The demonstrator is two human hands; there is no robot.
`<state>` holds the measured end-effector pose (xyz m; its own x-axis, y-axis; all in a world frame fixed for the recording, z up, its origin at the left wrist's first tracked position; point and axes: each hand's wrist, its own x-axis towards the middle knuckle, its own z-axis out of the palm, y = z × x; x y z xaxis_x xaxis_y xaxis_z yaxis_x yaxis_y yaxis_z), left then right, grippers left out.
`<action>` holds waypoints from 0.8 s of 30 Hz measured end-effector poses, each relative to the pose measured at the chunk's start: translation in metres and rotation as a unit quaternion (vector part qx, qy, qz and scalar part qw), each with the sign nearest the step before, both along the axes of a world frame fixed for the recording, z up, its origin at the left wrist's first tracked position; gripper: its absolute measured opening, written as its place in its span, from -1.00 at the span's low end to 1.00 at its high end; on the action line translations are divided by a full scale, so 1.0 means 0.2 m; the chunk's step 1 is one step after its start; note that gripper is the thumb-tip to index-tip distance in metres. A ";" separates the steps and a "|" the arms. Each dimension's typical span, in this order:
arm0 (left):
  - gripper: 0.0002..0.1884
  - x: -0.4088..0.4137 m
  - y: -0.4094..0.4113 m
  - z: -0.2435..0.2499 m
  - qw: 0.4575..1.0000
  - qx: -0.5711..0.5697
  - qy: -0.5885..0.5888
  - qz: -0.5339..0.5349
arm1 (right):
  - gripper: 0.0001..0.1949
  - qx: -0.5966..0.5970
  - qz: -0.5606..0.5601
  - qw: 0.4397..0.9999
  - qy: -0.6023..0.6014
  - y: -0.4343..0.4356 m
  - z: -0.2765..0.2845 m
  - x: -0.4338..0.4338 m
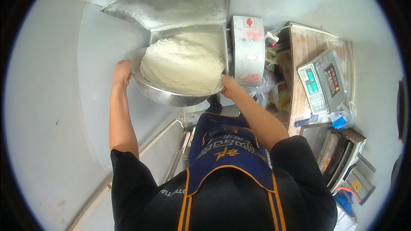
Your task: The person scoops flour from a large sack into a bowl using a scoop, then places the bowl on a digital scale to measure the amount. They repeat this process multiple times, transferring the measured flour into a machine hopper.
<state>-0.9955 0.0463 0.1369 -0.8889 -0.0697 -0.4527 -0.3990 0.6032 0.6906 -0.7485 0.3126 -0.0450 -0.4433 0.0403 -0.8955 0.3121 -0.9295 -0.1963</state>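
A large stainless steel bowl (173, 100) heaped with pale flour (183, 67) is held up at chest distance, over the front of a dough mixer's tub (205, 29). My left hand (123, 71) grips the bowl's rim on the left. On the opposite side, my right hand (228, 86) clasps the rim near the mixer's front right corner. The bowl looks tilted toward the tub. Behind it, the mixer's metal lid (179, 1) stands raised. Pale flour also shows at the back of the tub, though the bowl hides most of its inside.
The mixer's control housing (249, 51) with a red knob stands right of the tub. A digital scale (324, 81) with a lit display rests on a wooden table (300, 48). A blue-handled tool (305, 121) lies below it. Walls close in on the left.
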 end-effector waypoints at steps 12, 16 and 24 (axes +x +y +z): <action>-0.79 -0.03 0.26 0.24 0.999 -0.002 -0.012 -0.044 | -0.86 -0.024 0.032 0.999 -0.024 0.08 -0.03 0.06; -0.79 0.01 0.36 0.36 0.998 0.019 -0.003 -0.058 | -0.78 -0.086 0.098 0.987 0.092 0.17 -0.01 0.14; -0.80 0.03 0.42 0.44 0.998 -0.015 0.011 -0.068 | -0.81 -0.098 0.003 0.995 -0.005 0.07 0.21 0.06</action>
